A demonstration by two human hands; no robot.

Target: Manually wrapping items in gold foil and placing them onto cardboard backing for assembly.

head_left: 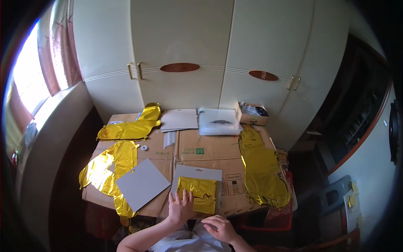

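Head view: looking down over brown cardboard (pixel 226 145), close to and ahead of both palms.
Left hand (pixel 181 208): unclenched, fingers spread, fingertips touching the near-left part of the folded foil (pixel 205 191); gripping nothing visible.
Right hand (pixel 221 227): relaxed, fingers loosely extended, nothing visibly held; just below the folded foil.
Folded foil: gold, lying on a white card (pixel 210 174), beneath and right of the left fingertips.
Tilted card (pixel 142 185): just left of the left hand, overlapping loose gold foil (pixel 126 157).
Risk: could slide askew from sideways fingertip drag; could spring loose from lifted pressure.
Hidden: foil edge under left fingers, right palm; foil creases blurred by glare.
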